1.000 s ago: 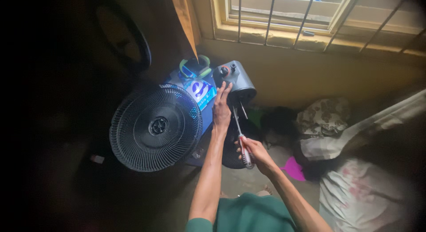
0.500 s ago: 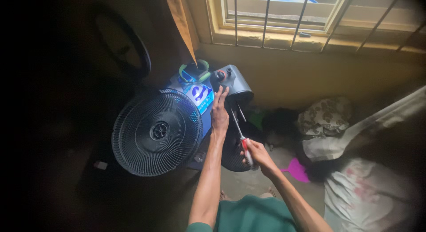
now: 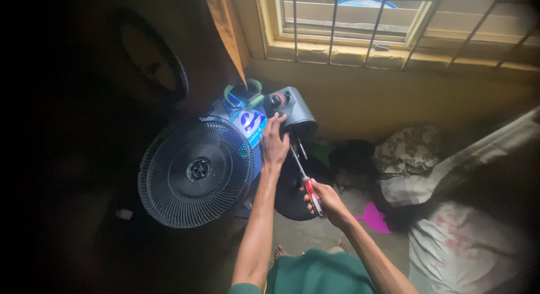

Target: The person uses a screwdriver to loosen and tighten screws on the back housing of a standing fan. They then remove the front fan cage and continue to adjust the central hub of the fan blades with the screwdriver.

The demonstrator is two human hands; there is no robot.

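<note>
Black mesh fan grille (image 3: 194,173), grey motor housing (image 3: 292,111) (red knob), red-and-white screwdriver handle (image 3: 313,197), floral-patterned cloth (image 3: 402,153), magenta scrap (image 3: 374,217).

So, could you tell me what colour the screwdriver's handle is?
Red with white, on the screwdriver in the right hand; head view.

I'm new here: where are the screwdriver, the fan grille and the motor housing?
Screwdriver (image 3: 313,195), head view, red handle.
Fan grille (image 3: 194,170), head view, centre hub.
Grey motor housing (image 3: 301,108), head view, its side.

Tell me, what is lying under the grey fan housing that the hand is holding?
Under the grey housing, steadied by the left hand, the screwdriver in the right hand points up. Below lies a dark round grille. The housing's underside is hidden.
</note>
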